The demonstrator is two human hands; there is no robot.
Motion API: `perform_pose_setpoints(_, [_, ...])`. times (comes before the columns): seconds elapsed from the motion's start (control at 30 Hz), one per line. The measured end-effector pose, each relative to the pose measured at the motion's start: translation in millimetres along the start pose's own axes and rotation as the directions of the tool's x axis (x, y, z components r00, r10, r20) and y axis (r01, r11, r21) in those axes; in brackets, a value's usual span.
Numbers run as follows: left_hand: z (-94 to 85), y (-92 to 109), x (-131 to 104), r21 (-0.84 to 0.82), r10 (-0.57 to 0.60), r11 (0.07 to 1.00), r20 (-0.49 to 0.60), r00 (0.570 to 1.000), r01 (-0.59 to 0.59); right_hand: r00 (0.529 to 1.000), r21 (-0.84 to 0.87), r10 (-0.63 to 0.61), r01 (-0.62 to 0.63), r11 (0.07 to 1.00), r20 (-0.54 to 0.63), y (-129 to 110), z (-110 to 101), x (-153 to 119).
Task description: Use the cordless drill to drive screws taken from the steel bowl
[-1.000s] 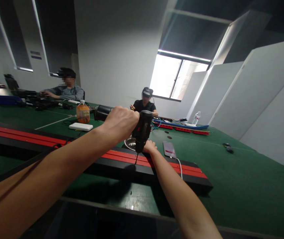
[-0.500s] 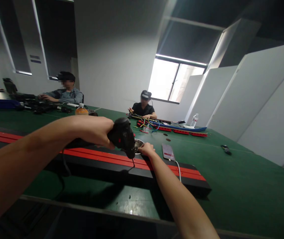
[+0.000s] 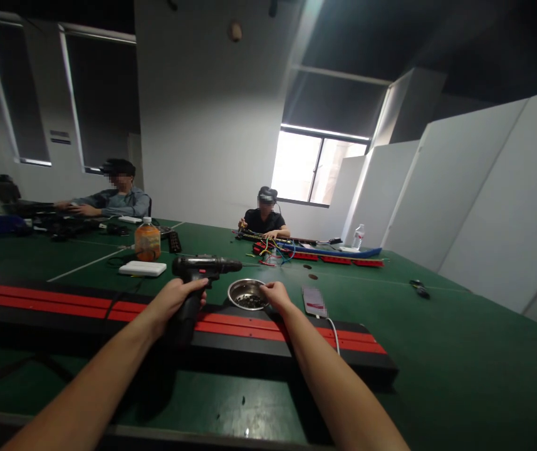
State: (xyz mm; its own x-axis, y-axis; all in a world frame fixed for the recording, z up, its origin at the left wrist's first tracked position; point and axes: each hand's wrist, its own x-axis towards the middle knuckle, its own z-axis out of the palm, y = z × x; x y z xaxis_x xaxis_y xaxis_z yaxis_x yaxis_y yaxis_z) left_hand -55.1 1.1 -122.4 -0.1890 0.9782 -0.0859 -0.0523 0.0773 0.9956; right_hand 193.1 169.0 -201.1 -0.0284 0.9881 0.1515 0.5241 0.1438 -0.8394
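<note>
A black cordless drill (image 3: pixel 187 307) is in my left hand (image 3: pixel 177 299), fingers wrapped around its handle. The drill lies level, its long thin bit pointing right above the table. My right hand (image 3: pixel 275 294) is closed at the right rim of a round metal bowl (image 3: pixel 230 298); whatever its fingertips pinch is too small to make out. Small dark pieces, which look like screws, lie in the bowl. Under both forearms runs a long black bar with a red grooved top (image 3: pixel 230 326), and the bowl stands just behind it.
A phone (image 3: pixel 314 300) with a white cable lies right of the bowl. On the left stand an orange drink bottle (image 3: pixel 147 241) and a white box (image 3: pixel 143 269). Across the green table (image 3: pixel 447 351), two people sit near coloured wires (image 3: pixel 280 250) and dark parts.
My left hand has turned the drill from bit-down on the red bar to level, lifting it away to the left. My right hand stays by the bowl. The view has tilted up slightly.
</note>
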Motion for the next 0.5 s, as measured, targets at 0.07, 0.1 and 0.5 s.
perform_pose_setpoints(0.07, [8.9, -14.6, 0.8, -0.124, -0.073, 0.99, -0.001, 0.997, 0.072, 0.999, 0.083, 0.023, -0.025, 0.996, 0.024, -1.0, -0.8, 0.6])
perform_pose_setpoints(0.1, [11.7, -19.5, 0.6, -0.164, -0.093, 0.982, -0.006, 0.996, 0.09, 0.999, 0.133, 0.035, -0.039, 0.99, 0.032, -1.7, -1.1, 0.9])
perform_pose_setpoints(0.5, [3.3, -42.1, -7.7, -0.134, 0.007, 0.991, 0.059, 0.998, 0.001, 0.99, 0.581, 0.132, -0.134, 0.803, 0.046, -6.0, -7.5, 7.9])
